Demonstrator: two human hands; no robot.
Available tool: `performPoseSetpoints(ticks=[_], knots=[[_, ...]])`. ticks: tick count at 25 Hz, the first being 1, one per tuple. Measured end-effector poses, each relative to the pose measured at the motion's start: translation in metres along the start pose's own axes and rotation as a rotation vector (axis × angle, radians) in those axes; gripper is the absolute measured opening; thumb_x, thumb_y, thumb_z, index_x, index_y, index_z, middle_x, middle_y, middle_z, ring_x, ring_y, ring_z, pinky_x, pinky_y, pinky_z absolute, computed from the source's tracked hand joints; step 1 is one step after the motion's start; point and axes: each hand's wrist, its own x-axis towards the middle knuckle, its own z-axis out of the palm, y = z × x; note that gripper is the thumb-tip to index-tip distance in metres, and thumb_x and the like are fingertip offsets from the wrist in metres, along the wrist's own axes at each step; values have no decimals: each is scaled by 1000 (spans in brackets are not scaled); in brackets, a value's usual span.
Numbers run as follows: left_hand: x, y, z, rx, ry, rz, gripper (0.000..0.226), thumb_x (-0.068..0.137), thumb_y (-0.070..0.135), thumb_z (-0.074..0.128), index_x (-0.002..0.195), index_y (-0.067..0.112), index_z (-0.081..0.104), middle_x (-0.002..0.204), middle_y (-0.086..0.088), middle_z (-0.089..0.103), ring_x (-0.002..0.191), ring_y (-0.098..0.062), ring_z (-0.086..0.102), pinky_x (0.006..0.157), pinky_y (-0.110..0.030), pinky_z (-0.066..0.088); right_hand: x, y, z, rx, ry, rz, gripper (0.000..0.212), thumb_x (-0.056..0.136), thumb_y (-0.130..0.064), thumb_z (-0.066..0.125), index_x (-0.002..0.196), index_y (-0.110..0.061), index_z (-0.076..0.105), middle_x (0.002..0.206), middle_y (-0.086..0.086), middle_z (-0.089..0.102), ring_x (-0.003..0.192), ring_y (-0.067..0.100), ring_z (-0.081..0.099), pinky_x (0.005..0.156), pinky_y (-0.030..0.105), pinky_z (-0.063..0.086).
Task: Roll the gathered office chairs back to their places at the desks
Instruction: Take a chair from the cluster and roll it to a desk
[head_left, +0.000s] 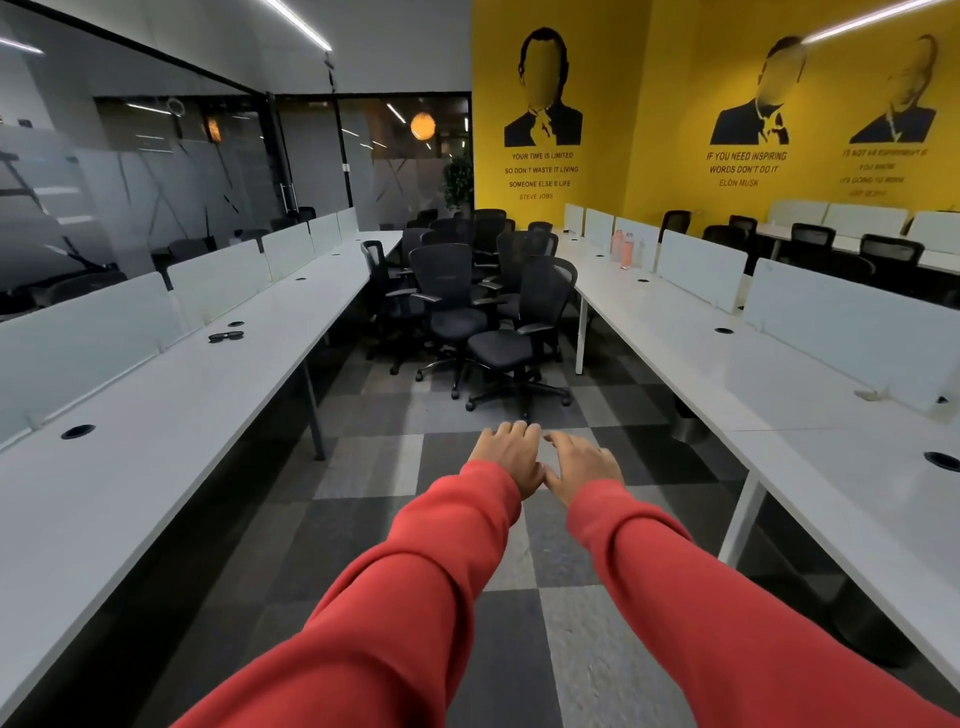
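Room: open office. The floor (374, 467) is carpet tile in a checker of light and dark grey, with a matte nap. The end wall (649, 130) is flat yellow with black stencilled portraits and quotes. A glass wall (156, 182), partly frosted and reflective, runs along the left.

Left desk (156, 415): long, white, smooth top on slim grey legs. It has round black grommets (78, 431) and upright frosted dividers (218, 286) along its far edge. Dark sunglasses (226, 336) lie on it, near a divider.

Right desk (727, 353): matching white run with white legs. Two pinkish bottles (622, 248) stand upright beside a divider; their contents cannot be made out.

Chairs (457, 291): black, with mesh backs, padded seats, curved armrests and five-star castor bases. They are bunched close together in the aisle between the two desks, at its far end. The nearest chair (524, 332) sits at the front right of the bunch, close to the right desk.

Left hand (511, 457): stretched forward, palm down, fingers loosely bent and holding nothing. It is well short of the chairs.

Right hand (584, 462): the same, with fingers slightly spread and empty. The thumbs of the two hands meet or nearly meet.

Sleeves (441, 571): soft red knit with ribbed cuffs.
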Motion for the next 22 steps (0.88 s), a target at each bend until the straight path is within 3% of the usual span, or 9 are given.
performPoseSetpoints(ticks=[11,22], knots=[[176,-30,27,-3,63,-81,53,90,40,51,134,13,41,129,-8,53,118,-27,50,94,-42,43,171,57,14,5,35,-30,49,95,-46,50,137,-20,47,132,1,58,123,21,52,99,40,40],[379,-157,66,33,97,-36,49,89,42,52,128,13,45,126,-8,54,115,-28,51,90,-41,42,406,42,66,22,83,-35,48,94,-44,52,135,-20,49,130,2,60,121,21,54,99,39,43]])
